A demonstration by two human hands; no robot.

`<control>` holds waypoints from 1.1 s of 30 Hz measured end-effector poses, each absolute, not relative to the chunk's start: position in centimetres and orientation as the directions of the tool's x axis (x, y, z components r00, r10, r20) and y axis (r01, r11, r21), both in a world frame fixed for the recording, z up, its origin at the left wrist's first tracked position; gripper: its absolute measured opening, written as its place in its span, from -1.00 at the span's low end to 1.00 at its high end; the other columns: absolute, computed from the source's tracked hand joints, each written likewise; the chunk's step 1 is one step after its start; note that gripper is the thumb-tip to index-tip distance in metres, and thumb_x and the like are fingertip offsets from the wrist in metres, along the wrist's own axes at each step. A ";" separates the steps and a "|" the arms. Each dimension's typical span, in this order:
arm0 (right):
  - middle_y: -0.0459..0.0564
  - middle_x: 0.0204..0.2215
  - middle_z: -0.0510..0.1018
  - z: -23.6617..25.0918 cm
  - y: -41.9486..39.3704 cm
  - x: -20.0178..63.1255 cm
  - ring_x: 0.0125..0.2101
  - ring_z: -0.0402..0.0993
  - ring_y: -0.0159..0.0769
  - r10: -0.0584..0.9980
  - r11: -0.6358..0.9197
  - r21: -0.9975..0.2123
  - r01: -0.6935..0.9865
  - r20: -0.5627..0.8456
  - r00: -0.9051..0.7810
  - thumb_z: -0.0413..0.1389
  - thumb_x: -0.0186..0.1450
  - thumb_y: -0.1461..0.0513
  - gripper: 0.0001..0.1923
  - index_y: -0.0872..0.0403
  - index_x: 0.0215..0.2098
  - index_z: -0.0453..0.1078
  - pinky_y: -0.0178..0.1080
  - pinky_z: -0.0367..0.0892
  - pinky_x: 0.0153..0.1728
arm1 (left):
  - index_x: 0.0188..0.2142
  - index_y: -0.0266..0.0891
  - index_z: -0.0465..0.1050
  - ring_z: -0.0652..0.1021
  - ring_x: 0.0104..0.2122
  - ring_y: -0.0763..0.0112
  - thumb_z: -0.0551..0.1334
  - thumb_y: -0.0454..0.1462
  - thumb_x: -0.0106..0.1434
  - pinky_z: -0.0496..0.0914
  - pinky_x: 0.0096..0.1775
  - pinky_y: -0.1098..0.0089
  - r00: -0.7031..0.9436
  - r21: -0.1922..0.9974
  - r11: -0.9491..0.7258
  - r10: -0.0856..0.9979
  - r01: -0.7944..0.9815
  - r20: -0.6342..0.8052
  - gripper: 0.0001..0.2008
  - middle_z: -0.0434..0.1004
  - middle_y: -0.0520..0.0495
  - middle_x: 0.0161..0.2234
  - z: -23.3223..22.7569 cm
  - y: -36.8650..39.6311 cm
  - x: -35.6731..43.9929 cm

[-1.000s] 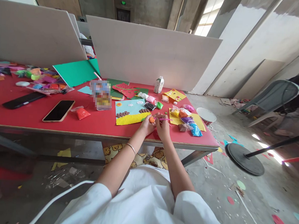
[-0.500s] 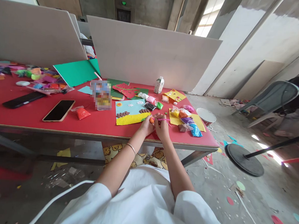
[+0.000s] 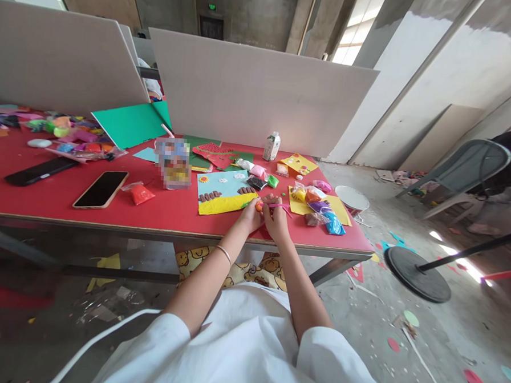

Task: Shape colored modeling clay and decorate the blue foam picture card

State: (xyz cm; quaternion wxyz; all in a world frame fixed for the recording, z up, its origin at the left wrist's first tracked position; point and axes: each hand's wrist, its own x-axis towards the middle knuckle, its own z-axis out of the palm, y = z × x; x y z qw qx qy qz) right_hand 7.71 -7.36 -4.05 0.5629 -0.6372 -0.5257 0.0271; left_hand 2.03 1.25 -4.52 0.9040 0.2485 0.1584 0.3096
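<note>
My left hand [image 3: 249,217] is closed around a small lump of orange clay [image 3: 259,206] near the table's front edge. Pinched in my right hand [image 3: 277,221] is a thin pink modelling tool [image 3: 284,206], its working end close against the clay; fingers hide the exact contact. Just beyond my left hand lies a light blue picture sheet [image 3: 215,181]. It bears a yellow clay strip [image 3: 224,203], brown clay rolls [image 3: 210,196], a sun and white clouds. Right of my hands, bags of coloured clay, such as a blue one [image 3: 335,223], rest on yellow paper [image 3: 342,208].
On the red table [image 3: 168,212] lie a phone [image 3: 101,189], a bag of red clay [image 3: 141,193] and a black case [image 3: 40,170]. A small carton bottle [image 3: 271,146] stands behind. White boards [image 3: 260,92] rise at the back; a round stand base [image 3: 418,273] is on the floor.
Both hands stay nearly in place. The orange clay shows slightly differently between the fingers, and the pink tool has shifted a little.
</note>
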 end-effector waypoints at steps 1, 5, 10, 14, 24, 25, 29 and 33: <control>0.02 -0.37 0.49 -4.1 -7.4 7.7 -0.30 0.48 -0.14 0.700 0.186 -0.745 0.641 0.558 0.445 -0.06 0.32 0.19 -0.95 -0.01 -0.28 0.13 -0.16 0.34 -0.35 | -0.20 -0.30 0.47 0.56 -0.22 0.31 0.02 -0.35 0.31 0.39 -0.12 0.38 0.763 0.543 0.693 0.632 -0.474 -0.139 -0.75 0.57 -0.13 -0.41 -4.6 1.5 2.2; 0.01 -0.39 0.49 -4.0 -7.5 7.7 -0.32 0.47 -0.15 0.702 0.194 -0.736 0.648 0.566 0.433 -0.07 0.32 0.19 -0.95 -0.01 -0.29 0.14 -0.18 0.33 -0.36 | -0.20 -0.30 0.46 0.54 -0.23 0.34 0.04 -0.32 0.35 0.41 -0.15 0.39 0.783 0.525 0.727 0.599 -0.442 -0.171 -0.77 0.55 -0.13 -0.34 -5.0 2.1 2.5; 0.01 -0.38 0.49 -3.9 -7.6 7.6 -0.35 0.47 -0.18 0.708 0.198 -0.738 0.645 0.562 0.427 -0.07 0.32 0.18 -0.95 -0.01 -0.28 0.14 -0.20 0.32 -0.40 | -0.02 -0.27 0.38 0.51 -0.15 0.33 0.15 -0.16 0.33 0.46 -0.13 0.22 0.786 0.507 0.743 0.589 -0.436 -0.188 -0.71 0.44 -0.15 -0.06 -5.4 2.2 2.4; 0.01 -0.37 0.49 -3.9 -7.6 7.6 -0.36 0.46 -0.19 0.713 0.191 -0.742 0.643 0.555 0.429 -0.06 0.31 0.19 -0.95 -0.01 -0.29 0.14 -0.20 0.32 -0.41 | 0.02 -0.25 0.35 0.49 -0.11 0.30 0.16 -0.16 0.33 0.45 -0.10 0.17 0.788 0.495 0.751 0.585 -0.437 -0.191 -0.68 0.40 -0.16 0.00 -5.4 2.0 2.3; 0.01 -0.36 0.46 -3.8 -7.6 7.6 -0.35 0.45 -0.20 0.705 0.207 -0.745 0.634 0.563 0.432 -0.06 0.32 0.18 -0.94 0.00 -0.29 0.16 -0.18 0.35 -0.37 | -0.17 -0.31 0.48 0.59 -0.34 0.36 -0.04 -0.32 0.35 0.43 -0.21 0.42 0.814 0.495 0.773 0.545 -0.396 -0.200 -0.68 0.59 -0.13 -0.37 -3.4 0.7 1.4; 0.01 -0.35 0.46 -3.8 -7.6 7.6 -0.35 0.45 -0.21 0.703 0.211 -0.750 0.627 0.562 0.436 -0.06 0.32 0.18 -0.93 0.00 -0.29 0.17 -0.18 0.36 -0.37 | -0.15 -0.32 0.48 0.60 -0.32 0.35 -0.04 -0.33 0.34 0.43 -0.20 0.41 0.816 0.497 0.775 0.542 -0.391 -0.202 -0.68 0.60 -0.14 -0.33 -3.2 0.5 1.2; 0.04 -0.31 0.47 -3.8 -7.7 7.7 -0.33 0.47 -0.21 0.705 0.229 -0.769 0.597 0.554 0.443 -0.05 0.33 0.15 -0.89 0.01 -0.27 0.19 -0.17 0.39 -0.35 | -0.07 -0.30 0.45 0.60 -0.31 0.35 -0.02 -0.34 0.30 0.43 -0.18 0.40 0.808 0.491 0.777 0.547 -0.394 -0.217 -0.67 0.62 -0.12 -0.30 -2.5 -0.2 0.7; 0.05 -0.31 0.52 -3.6 -8.1 7.6 -0.34 0.48 -0.20 0.713 0.200 -0.764 0.613 0.542 0.444 -0.05 0.33 0.12 -0.85 0.02 -0.25 0.26 -0.17 0.40 -0.37 | -0.09 -0.30 0.46 0.61 -0.32 0.34 -0.01 -0.34 0.30 0.44 -0.23 0.40 0.802 0.485 0.776 0.555 -0.403 -0.220 -0.68 0.62 -0.14 -0.31 -2.4 -0.2 0.6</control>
